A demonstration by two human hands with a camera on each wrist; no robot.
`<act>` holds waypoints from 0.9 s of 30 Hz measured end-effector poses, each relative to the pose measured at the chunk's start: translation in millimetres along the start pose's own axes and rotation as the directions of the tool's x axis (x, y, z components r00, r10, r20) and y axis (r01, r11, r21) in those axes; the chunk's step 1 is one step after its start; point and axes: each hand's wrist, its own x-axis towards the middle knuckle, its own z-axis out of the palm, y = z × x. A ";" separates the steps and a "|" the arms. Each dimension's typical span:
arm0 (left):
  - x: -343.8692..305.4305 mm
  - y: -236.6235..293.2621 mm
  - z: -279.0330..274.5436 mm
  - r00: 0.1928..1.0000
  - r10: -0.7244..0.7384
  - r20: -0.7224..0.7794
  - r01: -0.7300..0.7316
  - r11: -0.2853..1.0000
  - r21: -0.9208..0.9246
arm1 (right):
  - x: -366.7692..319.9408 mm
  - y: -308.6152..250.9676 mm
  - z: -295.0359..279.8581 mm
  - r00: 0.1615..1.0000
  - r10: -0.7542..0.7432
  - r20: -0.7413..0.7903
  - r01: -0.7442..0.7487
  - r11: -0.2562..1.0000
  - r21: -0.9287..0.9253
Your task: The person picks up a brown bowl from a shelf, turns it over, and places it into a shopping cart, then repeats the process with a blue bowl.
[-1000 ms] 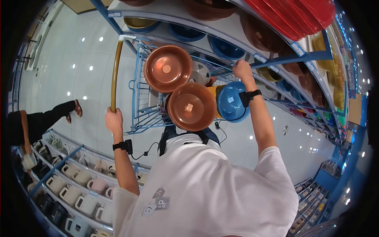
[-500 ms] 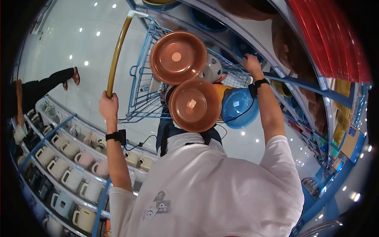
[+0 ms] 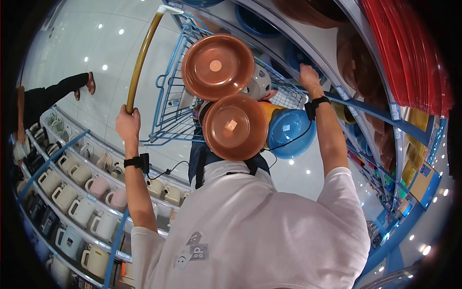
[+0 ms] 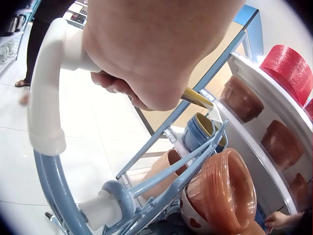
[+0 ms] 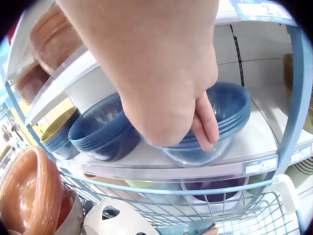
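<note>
My left hand [image 3: 127,126] grips the gold bar handle [image 3: 144,62] of a blue wire shopping cart [image 3: 161,111]. My right hand [image 3: 309,77] reaches over the cart's far side to the shelf. In the right wrist view its bent fingers [image 5: 208,122] overlap a stack of blue basins [image 5: 230,110]; the thumb is hidden, and I cannot tell whether the hand holds the rim. Brown basins [image 3: 216,53] and a second brown basin [image 3: 236,130] sit in the cart. Beside them are yellow stacked basins [image 3: 270,114], a blue basin [image 3: 291,137] and a white item with cut-out holes [image 5: 117,220].
Shelves of basins rise along the cart's far side, with red basins [image 3: 404,53] at the upper right. White and pink kettles [image 3: 98,185] line a shelf at the lower left. A person in black trousers [image 3: 57,91] stands at the left. A cable [image 3: 168,172] runs from my left wrist.
The head view has turned and shifted, so the cart and shelves appear displaced. My right hand has gone from by the cart's corner to the shelf; my left still grips the handle.
</note>
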 end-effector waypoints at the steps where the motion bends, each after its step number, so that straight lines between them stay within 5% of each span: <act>1: -0.3 0.3 0.0 1.000 0.000 0.004 0.000 1.000 0.005 | 2.0 2.2 0.5 0.999 -0.022 -0.025 0.022 0.999 0.027; 12: -0.3 1.3 -2.1 0.999 -0.037 0.031 0.038 0.999 -0.003 | -2.0 -3.7 9.5 0.998 -0.052 0.031 0.052 0.999 -0.007; 27: 1.0 0.3 -1.0 0.998 -0.043 0.051 0.043 0.999 -0.003 | 0.5 -3.0 9.0 0.987 -0.008 -0.158 -0.015 0.989 -0.144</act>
